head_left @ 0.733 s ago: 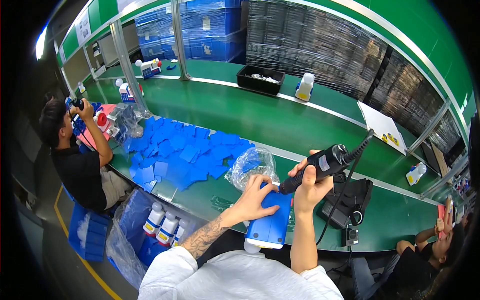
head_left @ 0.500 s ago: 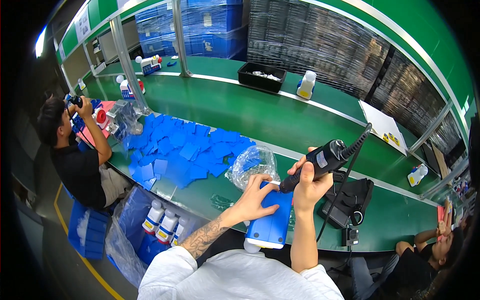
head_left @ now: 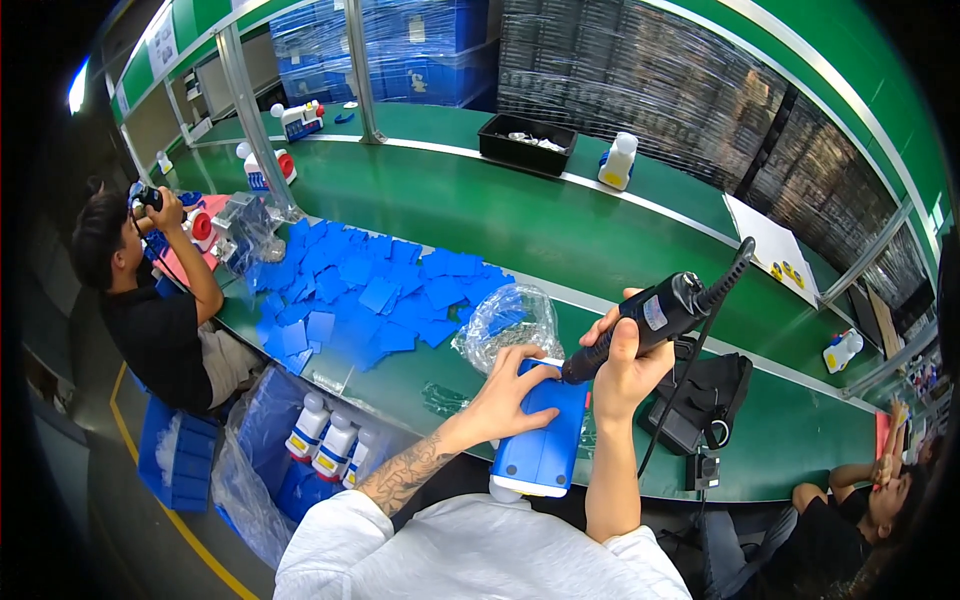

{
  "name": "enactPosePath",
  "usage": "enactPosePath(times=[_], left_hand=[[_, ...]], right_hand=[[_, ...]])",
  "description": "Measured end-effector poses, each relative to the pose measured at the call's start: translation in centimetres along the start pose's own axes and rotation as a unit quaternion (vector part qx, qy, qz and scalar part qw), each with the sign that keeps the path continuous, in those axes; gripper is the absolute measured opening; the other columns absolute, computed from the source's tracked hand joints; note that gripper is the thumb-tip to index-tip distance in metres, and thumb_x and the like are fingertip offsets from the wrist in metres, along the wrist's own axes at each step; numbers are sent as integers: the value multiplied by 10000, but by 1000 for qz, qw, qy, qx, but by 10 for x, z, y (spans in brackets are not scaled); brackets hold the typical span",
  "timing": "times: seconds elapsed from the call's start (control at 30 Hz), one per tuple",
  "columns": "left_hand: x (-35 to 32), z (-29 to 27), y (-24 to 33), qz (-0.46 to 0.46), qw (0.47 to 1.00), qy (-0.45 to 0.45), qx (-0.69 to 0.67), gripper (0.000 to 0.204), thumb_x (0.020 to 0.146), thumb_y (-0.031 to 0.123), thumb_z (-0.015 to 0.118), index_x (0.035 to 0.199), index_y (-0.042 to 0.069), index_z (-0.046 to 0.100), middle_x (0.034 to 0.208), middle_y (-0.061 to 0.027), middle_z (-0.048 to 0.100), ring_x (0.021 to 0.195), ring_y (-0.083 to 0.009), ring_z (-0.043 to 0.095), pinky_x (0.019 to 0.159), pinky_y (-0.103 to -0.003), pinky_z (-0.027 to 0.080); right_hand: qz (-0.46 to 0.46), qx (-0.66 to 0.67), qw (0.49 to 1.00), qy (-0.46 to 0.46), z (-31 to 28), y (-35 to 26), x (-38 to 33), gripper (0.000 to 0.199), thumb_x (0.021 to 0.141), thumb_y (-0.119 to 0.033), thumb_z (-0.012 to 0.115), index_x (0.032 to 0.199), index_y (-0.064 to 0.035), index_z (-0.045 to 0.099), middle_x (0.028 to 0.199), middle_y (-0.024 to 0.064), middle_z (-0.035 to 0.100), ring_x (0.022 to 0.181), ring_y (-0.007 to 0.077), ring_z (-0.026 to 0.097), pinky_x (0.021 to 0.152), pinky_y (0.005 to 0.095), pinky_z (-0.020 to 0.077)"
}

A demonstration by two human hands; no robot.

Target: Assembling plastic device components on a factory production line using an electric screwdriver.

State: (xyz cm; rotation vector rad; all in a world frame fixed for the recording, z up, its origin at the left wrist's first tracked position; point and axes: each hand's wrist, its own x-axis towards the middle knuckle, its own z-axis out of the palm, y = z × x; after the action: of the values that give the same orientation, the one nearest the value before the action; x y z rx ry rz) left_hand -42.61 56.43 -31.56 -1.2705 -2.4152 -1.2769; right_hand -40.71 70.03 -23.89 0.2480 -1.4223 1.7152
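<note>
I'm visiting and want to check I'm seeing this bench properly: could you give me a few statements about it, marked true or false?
1. The right hand grips a black tool with a cord. True.
2. The left hand lies on a red case. False: the left hand lies on a blue case.
3. Thin blue pieces lie scattered on the bench. True.
4. The clear bag lies right of the tool. False: the clear bag lies left of it.

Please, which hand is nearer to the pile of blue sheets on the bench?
Left. The left hand holds the blue casing, nearer the person and to the right of the pile of blue sheets; the right hand, gripping the black tool, is farther right.
</note>
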Motion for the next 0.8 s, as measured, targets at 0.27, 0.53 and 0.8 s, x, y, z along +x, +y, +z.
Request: enactPosePath(times=[0.27,0.53,0.8], left_hand=[[-6,7,-7,-25,999,-1,-43,511,662,259,699,1104,92,505,1216,-193,367,1166,-389,328,962,-449,319],[-5,11,-9,-51,995,-9,-89,616,663,261,699,1184,69,433,1258,-192,348,1184,-370,349,977,-427,317],[-5,13,-9,-66,993,-12,-96,622,662,256,700,1188,69,427,1260,-178,347,1191,-362,343,981,-424,317]], right_hand=[[28,-14,1000,-4,4,6,1,335,852,-225,587,1005,49,468,688,83,520,535,142,515,499,253,431],[21,-32,999,-19,0,8,-4,370,830,-254,618,993,48,478,671,69,527,531,140,525,493,244,428],[25,-19,999,-4,-3,11,-5,381,822,-265,628,981,49,481,668,68,537,537,138,533,497,239,428]])
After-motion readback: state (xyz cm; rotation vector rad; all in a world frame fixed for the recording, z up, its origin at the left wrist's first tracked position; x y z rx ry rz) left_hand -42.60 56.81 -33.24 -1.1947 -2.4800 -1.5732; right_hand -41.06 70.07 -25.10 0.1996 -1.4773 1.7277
